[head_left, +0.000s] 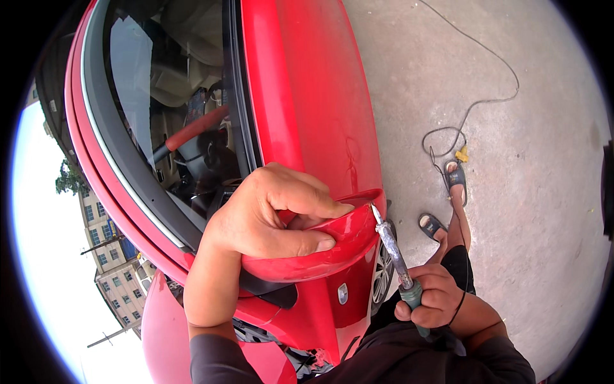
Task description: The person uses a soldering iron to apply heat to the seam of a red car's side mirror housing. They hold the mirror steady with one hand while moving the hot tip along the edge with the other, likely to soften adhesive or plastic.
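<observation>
A red side mirror housing point(300, 267) juts out from the red car. My left hand point(268, 214) grips it from above, thumb on the near face and fingers curled over the upper edge. In my right hand point(435, 299) is a soldering iron point(395, 253) with a dark green handle and a worn metal barrel. Its pale tip points up and left and meets the outer edge of the housing, close to my left fingertips; whether it presses in cannot be seen.
The red car door point(313, 96) and its window point(179, 70) lie beyond the mirror. A front wheel point(382, 275) sits below it. A dark cable point(470, 112) loops over the concrete floor point(543, 211) near my sandalled feet point(455, 182), beside a small yellow piece point(462, 154).
</observation>
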A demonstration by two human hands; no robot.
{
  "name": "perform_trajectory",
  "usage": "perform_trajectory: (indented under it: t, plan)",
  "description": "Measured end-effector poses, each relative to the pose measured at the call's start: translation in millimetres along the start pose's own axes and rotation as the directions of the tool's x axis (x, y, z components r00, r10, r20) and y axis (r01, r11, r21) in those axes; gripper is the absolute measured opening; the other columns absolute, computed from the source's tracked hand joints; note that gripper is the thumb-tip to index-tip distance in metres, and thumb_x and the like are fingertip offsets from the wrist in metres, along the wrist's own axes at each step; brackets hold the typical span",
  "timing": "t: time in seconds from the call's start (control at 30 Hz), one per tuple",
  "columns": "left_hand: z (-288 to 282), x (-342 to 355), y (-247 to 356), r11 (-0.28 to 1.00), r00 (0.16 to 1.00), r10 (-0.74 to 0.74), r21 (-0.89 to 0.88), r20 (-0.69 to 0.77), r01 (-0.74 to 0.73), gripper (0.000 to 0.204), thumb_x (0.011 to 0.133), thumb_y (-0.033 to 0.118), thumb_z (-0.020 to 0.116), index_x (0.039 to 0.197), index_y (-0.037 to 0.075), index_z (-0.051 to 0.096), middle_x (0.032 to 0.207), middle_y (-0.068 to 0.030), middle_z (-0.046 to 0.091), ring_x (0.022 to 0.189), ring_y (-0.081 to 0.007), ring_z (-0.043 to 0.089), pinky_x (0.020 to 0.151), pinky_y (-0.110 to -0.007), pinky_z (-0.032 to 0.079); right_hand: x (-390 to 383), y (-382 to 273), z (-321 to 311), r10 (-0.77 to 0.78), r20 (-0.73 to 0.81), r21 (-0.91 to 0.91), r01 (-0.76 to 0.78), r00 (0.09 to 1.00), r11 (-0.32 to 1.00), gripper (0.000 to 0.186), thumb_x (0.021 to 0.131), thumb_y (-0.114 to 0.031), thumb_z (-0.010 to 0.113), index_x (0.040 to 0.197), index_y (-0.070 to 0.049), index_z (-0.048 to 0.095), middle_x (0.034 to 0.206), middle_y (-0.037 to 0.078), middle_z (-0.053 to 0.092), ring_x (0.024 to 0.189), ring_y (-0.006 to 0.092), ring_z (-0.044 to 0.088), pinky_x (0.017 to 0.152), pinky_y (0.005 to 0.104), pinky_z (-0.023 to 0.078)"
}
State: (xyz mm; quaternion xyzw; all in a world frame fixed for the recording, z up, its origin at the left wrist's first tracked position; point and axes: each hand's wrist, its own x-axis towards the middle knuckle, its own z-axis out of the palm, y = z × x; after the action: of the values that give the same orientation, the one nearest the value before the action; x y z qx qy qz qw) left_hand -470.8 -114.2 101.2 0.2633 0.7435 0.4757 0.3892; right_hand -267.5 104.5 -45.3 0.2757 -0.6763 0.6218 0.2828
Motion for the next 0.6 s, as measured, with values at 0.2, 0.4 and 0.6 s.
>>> perform_trajectory:
  t: [0.2,0.4,0.6]
  plan:
    - [-0.5,-0.5,-0.4,1.000,1.000,0.002,0.000,0.005,-0.002,0.041,0.067,0.000,0.087,0.105,-0.011,0.077,0.060,-0.0068,0.056,0.047,-0.0119,0.048,0.048,-0.029,0.031,5.0,-3.7,-6.3,0.042,0.013,0.016,-0.042,0.999,0.999,0.039,0.082,0.002,0.076,0.061,-0.012,0.045,0.064,-0.002,0.043,0.057,0.0143,0.058,0.084,0.0409,0.066]
    - [0.1,-1.7,-1.2,1.000,1.000,-0.006,-0.015,-0.009,0.006,0.042,0.066,0.000,0.087,0.106,-0.011,0.077,0.061,-0.0076,0.057,0.047,-0.0125,0.048,0.049,-0.029,0.031,1.9,-8.2,-11.5,0.134,-0.064,0.045,-0.131,0.989,0.990,0.037,0.080,0.000,0.076,0.063,-0.010,0.046,0.066,0.000,0.044,0.058,0.0164,0.058,0.081,0.0416,0.066]
    - [0.0,-2.2,-0.5,1.000,1.000,-0.018,-0.018,-0.010,0.017,0.043,0.066,-0.001,0.087,0.106,-0.012,0.077,0.061,-0.0079,0.059,0.048,-0.0128,0.049,0.049,-0.028,0.032,9.9,-8.6,-22.2,0.100,0.027,0.094,-0.102,0.995,0.990,0.036,0.078,-0.002,0.079,0.066,-0.010,0.046,0.067,0.000,0.045,0.058,0.0175,0.059,0.081,0.0422,0.067]
